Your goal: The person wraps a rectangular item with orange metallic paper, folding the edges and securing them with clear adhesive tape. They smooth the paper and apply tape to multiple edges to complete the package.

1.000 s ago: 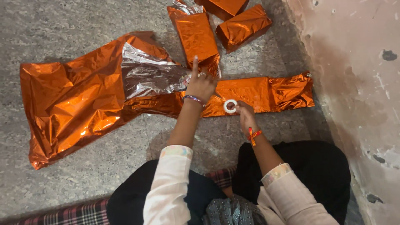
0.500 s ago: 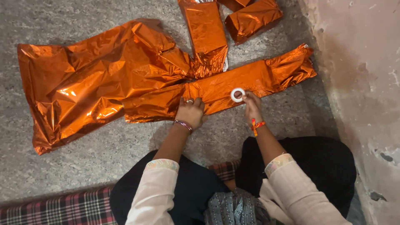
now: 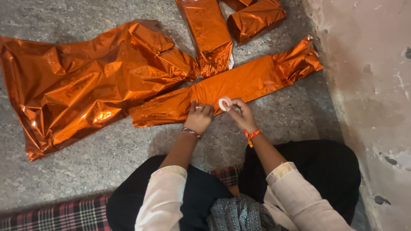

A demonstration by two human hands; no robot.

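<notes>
Far left on the grey stone floor (image 3: 107, 167): a big crumpled sheet of orange foil wrap (image 3: 81, 85), spread wide and creased. From its right edge, a long folded strip of the same foil (image 3: 248, 79), slanting up toward the pinkish wall (image 3: 368, 85). Above the strip, three foil-wrapped parcels: a long one (image 3: 207, 32) with its lower end touching the strip, a shorter one (image 3: 254, 21) just right of it, a third (image 3: 235, 3) cut off by the top edge. At the strip's near edge, the left hand (image 3: 200, 118), ringed and braceleted, fingers curled down and pressed on the foil, grip closed on that edge as far as can be told. Just right of it, nearly touching, the right hand (image 3: 242, 115) with an orange wrist thread, fingertips pinching a small white tape roll (image 3: 224, 103) held over the strip. Below, pale sleeves, dark lap, a plaid cloth (image 3: 64, 216) at the lower left.
</notes>
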